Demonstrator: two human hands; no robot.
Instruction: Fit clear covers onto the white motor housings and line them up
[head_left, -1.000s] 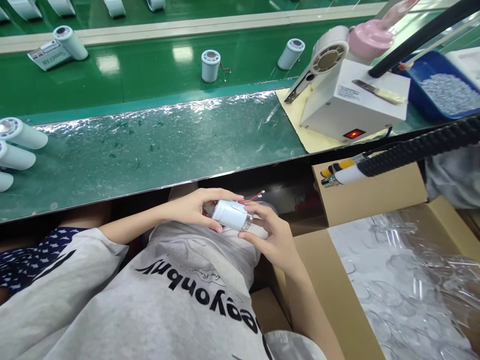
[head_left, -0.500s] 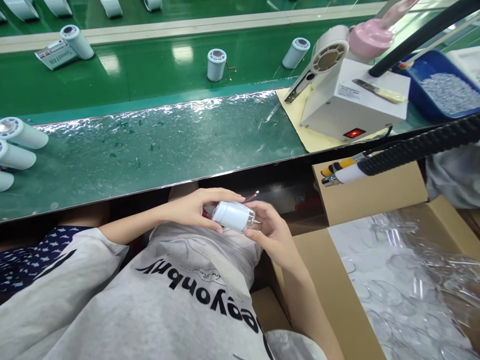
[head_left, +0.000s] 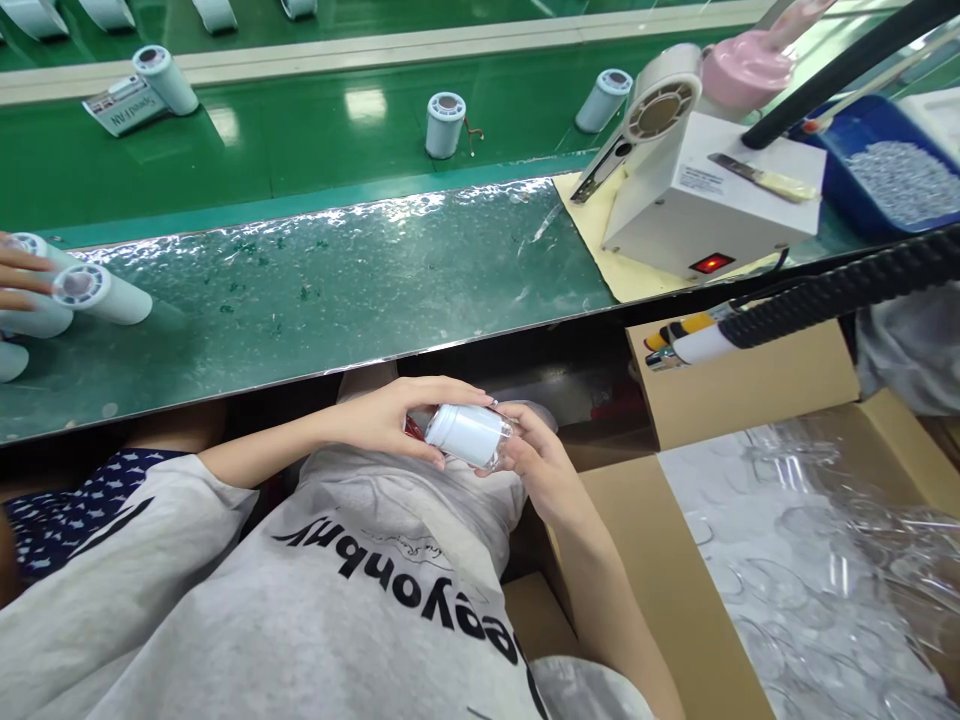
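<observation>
Over my lap, a pale blue fan cylinder (head_left: 466, 432) lies sideways between my two hands. My left hand (head_left: 382, 415) wraps its left end, thumb below and fingers along the top. Red wires (head_left: 413, 428) show by the left palm. At the cylinder's right end is a clear plastic piece (head_left: 496, 452), gripped by the thumb and fingers of my right hand (head_left: 544, 460). How far that piece sits over the cylinder I cannot make out.
A co-worker's hand (head_left: 21, 275) touches pale cylinders (head_left: 105, 295) at the bench's left. More cylinders (head_left: 445, 128) stand on the green belt (head_left: 300, 140). A white machine (head_left: 712, 200) with a lit red switch is at right, above a carton (head_left: 637, 570) of clear plastic parts.
My right thumb and fingers have closed in on the clear piece, and the wire connector above it is out of sight. Belt items shifted right. A co-worker's hand and another cylinder appeared at left.
</observation>
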